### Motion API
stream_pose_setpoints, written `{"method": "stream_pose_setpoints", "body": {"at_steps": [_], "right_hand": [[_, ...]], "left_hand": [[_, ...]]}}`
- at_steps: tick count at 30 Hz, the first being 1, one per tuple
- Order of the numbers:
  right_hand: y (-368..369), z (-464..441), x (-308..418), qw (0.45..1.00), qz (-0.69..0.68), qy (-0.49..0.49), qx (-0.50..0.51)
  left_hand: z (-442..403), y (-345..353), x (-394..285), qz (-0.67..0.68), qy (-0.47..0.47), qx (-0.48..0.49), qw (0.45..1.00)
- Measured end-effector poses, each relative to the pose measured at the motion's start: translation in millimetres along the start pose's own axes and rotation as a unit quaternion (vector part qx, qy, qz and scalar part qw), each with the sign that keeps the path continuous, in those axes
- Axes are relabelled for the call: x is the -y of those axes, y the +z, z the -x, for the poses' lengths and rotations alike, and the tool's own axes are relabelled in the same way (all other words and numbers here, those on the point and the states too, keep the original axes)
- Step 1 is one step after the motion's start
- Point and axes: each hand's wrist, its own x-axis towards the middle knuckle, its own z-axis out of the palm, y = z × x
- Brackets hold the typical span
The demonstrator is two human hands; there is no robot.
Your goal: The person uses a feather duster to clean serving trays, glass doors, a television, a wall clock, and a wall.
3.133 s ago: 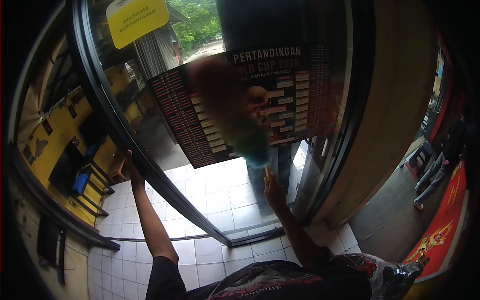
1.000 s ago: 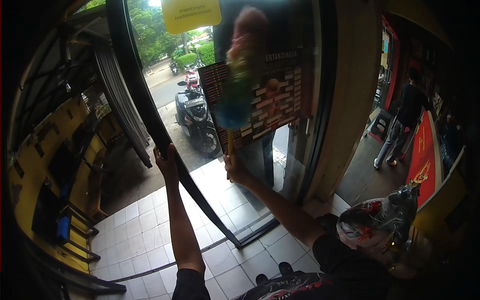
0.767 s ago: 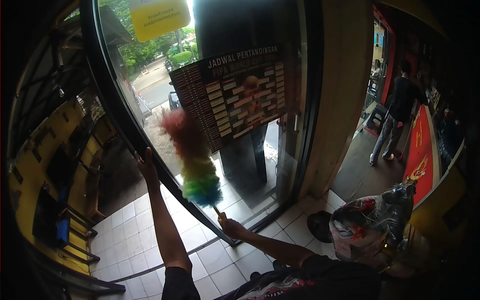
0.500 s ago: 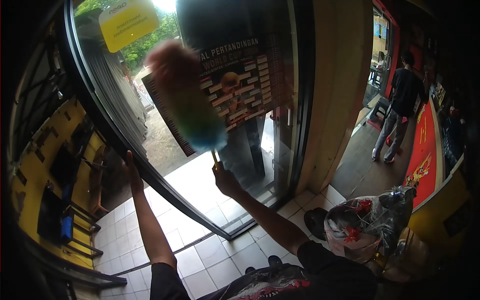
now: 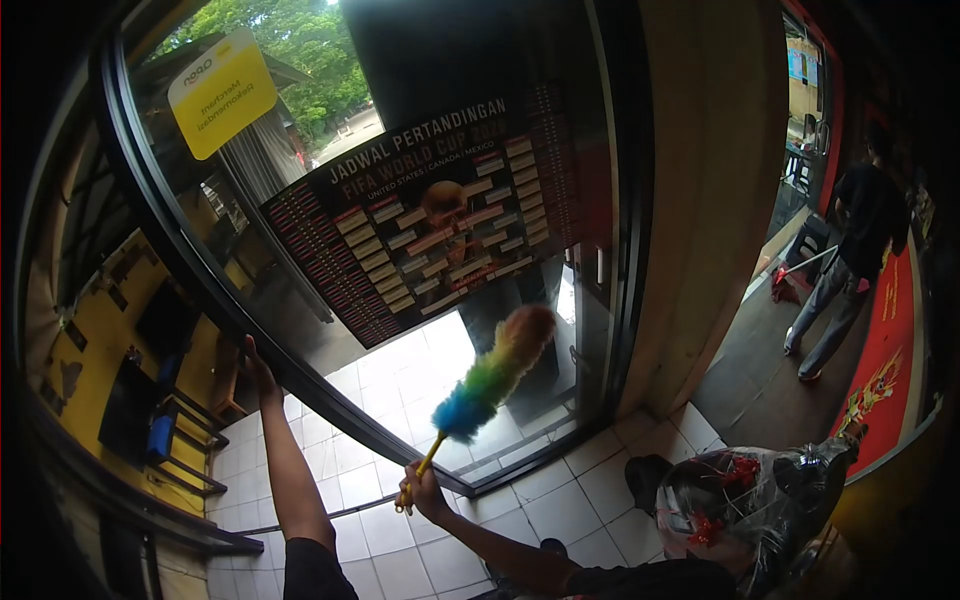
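Note:
My right hand [image 5: 426, 493] is closed round the yellow handle of a rainbow feather duster [image 5: 492, 376]. The duster tilts up to the right, its blue end near the hand and its reddish tip in front of the lower glass. My left hand [image 5: 262, 372] rests against the dark frame [image 5: 185, 260] of the glass door, fingers pointing up; what its fingers grip, if anything, is hidden. On the glass above the duster is a black World Cup schedule poster [image 5: 430, 215]. A yellow sticker [image 5: 222, 95] is at the upper left of the glass.
At the right, a person in dark clothes [image 5: 868, 215] stands by a red banner [image 5: 885, 350], holding a long stick. A plastic-wrapped bundle [image 5: 745, 500] with red bows is at the lower right. A black bench with a blue item [image 5: 160, 437] stands by the yellow wall at the left.
The duster has moved down from in front of the poster and now leans right, with my right hand lower. My left hand stays at the frame. The view has shifted, and the person at right has turned.

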Motion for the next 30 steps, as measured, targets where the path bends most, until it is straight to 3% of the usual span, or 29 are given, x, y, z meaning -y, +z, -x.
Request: {"method": "stream_pose_setpoints", "body": {"at_steps": [3, 5, 7, 8, 15, 17, 19, 22, 24, 28, 29, 30], "right_hand": [[33, -38, 52, 0.998, 0.021, -0.039, 0.037], [43, -75, 100, 0.996, -0.013, -0.080, -0.029], [24, -110, 137, 0.986, -0.055, -0.153, -0.018], [13, -118, 154, 0.982, -0.015, -0.181, -0.050], [-66, -130, 163, 0.976, -0.054, -0.132, -0.162], [-85, -159, 162, 0.952, -0.205, -0.226, 0.028], [-33, -150, 205, 0.964, -0.044, -0.248, -0.082], [17, -147, 218, 0.969, 0.026, -0.229, -0.086], [29, -139, 191, 0.973, 0.023, -0.228, 0.010], [22, -89, 117, 0.966, 0.249, -0.059, -0.027], [6, -77, 94, 0.958, 0.280, -0.053, -0.016], [-26, -78, 51, 0.939, 0.326, -0.108, -0.008]], "left_hand": [[22, 27, -25, -0.045, 0.064, -0.048, 0.996], [13, 16, -14, -0.021, 0.045, -0.033, 0.998], [3, 5, -2, 0.004, 0.028, -0.020, 0.999], [0, 2, 4, 0.016, 0.025, -0.026, 0.999], [4, 4, 2, 0.022, 0.006, -0.022, 0.999], [2, 2, 6, 0.020, 0.009, -0.031, 0.999], [2, 1, 6, 0.018, 0.012, -0.039, 0.999], [6, 6, 0, 0.022, -0.004, -0.020, 1.000], [9, 9, -3, 0.038, -0.013, -0.016, 0.999], [10, 9, -3, 0.033, -0.016, -0.024, 0.999], [10, 8, -1, 0.032, -0.015, -0.028, 0.999], [8, 8, -2, 0.032, -0.011, -0.031, 0.999]]}}
